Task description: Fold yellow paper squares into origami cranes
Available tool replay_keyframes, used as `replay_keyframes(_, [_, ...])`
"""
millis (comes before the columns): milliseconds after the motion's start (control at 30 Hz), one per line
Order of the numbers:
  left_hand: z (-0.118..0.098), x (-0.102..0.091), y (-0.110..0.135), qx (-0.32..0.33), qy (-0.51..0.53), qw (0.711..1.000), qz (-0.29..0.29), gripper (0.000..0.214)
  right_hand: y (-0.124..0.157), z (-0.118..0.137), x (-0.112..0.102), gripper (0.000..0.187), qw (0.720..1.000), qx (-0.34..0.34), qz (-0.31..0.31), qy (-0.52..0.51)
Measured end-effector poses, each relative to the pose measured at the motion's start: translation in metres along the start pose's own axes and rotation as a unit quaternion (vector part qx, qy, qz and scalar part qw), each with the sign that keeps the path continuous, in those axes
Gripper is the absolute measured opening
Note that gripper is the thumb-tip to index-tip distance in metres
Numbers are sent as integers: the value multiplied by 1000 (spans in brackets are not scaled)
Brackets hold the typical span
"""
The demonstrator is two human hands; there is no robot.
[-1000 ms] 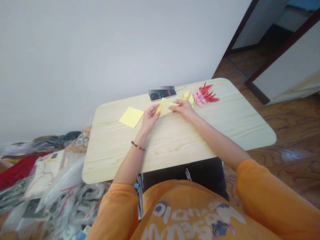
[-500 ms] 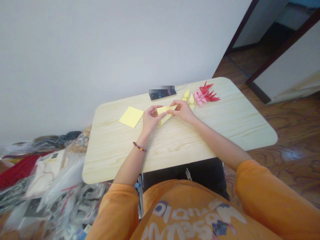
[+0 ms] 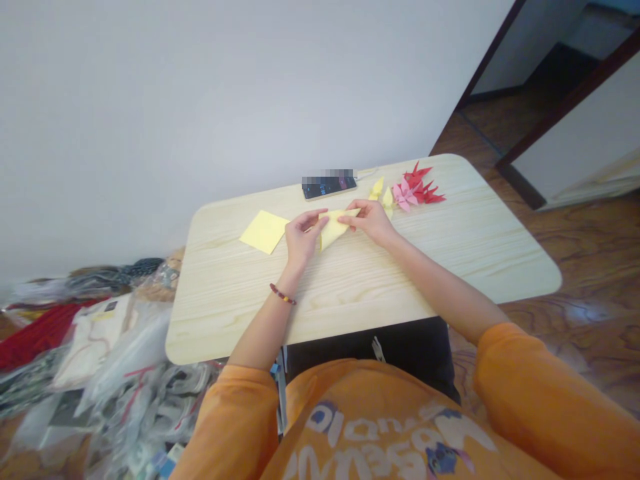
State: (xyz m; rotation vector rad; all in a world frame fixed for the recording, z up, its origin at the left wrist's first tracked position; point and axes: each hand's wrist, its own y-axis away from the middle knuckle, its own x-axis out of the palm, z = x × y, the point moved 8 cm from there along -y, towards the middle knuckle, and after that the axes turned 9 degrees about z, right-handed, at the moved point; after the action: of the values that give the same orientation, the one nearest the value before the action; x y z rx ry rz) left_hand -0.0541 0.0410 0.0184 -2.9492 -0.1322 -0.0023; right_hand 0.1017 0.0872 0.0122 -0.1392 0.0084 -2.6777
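**Room:** white plaster wall (image 3: 200,113) behind; dark-grained wood floor (image 3: 590,273) to the right; a heap of clear plastic bags with textiles (image 3: 140,407) on the floor to the left.

**Table:** pale pine-grain top with rounded corners (image 3: 465,267). Its far edge runs just behind the phone, its near edge well below the hands, and its right end well apart from them.

**Person:** orange sweatshirt (image 3: 380,420), both forearms extended over the table; a red beaded bracelet (image 3: 283,294) on the left wrist.

**Finished-looking items:** a cluster at the far right of the table, well folded and shaped: red origami figures (image 3: 424,189), a pink origami figure (image 3: 404,197), and two small yellow origami pieces (image 3: 377,189) just beside them.

**Other items:** a black smartphone (image 3: 329,189), its upper part blurred, at the far edge.

**Work in hand:** a folded yellow paper (image 3: 333,229), a tapering triangular shape with creases showing, held above the tabletop at mid-table. It is not yet a figure like those in the cluster.

**Hands:** the left hand (image 3: 301,239) and right hand (image 3: 370,223) stand apart, each pinching the folded yellow paper from its own side.

**Unworked:** one flat yellow square sheet (image 3: 264,231), lying just beside the left hand.
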Motion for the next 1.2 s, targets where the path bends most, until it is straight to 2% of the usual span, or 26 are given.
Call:
replay_keyframes(233, [4, -8, 1, -36, 29, 998, -50, 28, 0, -1, -2, 41, 1000, 3, -6, 12])
replay_keyframes(567, [3, -7, 3, -55, 35, 997, -49, 34, 0, -1, -3, 42, 1000, 3, -9, 21])
replay_keyframes(1033, [6, -6, 2, -51, 46, 997, -44, 36, 0, -3, -4, 40, 1000, 0, -10, 15])
replay_keyframes(1100, [7, -6, 2, -45, 52, 996, -52, 37, 2, -2, -3, 46, 1000, -10, -15, -7])
replay_keyframes(1200, [10, -9, 3, -45, 80, 993, -78, 38, 3, -8, 1, 69, 999, 1, -9, -53])
